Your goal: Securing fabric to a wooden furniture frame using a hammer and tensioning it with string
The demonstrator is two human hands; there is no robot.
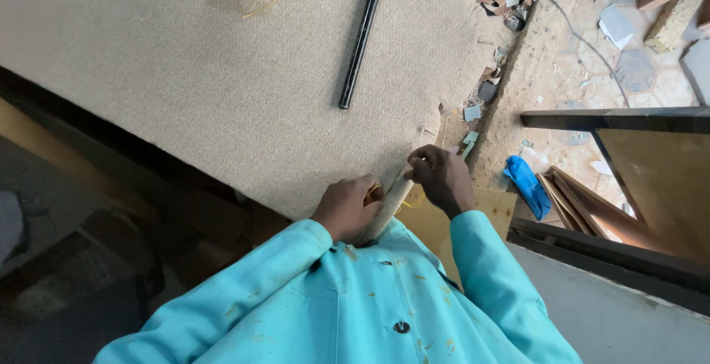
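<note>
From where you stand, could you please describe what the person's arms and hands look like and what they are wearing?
Both arms are covered by long, loose sleeves of a light turquoise work coat with dark round buttons down the front and small rust-yellow spots on the cloth. The cuffs end at the wrists. The left hand and right hand are bare: no gloves, rings or watch show.

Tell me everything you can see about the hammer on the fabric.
The hammer is all black, with a long slim handle and a narrow crosswise head at the far end. It lies flat on the beige woven fabric, handle slanting back toward the person. Nothing touches it; both hands are well clear, at the fabric's near edge. The material cannot be told.
</note>
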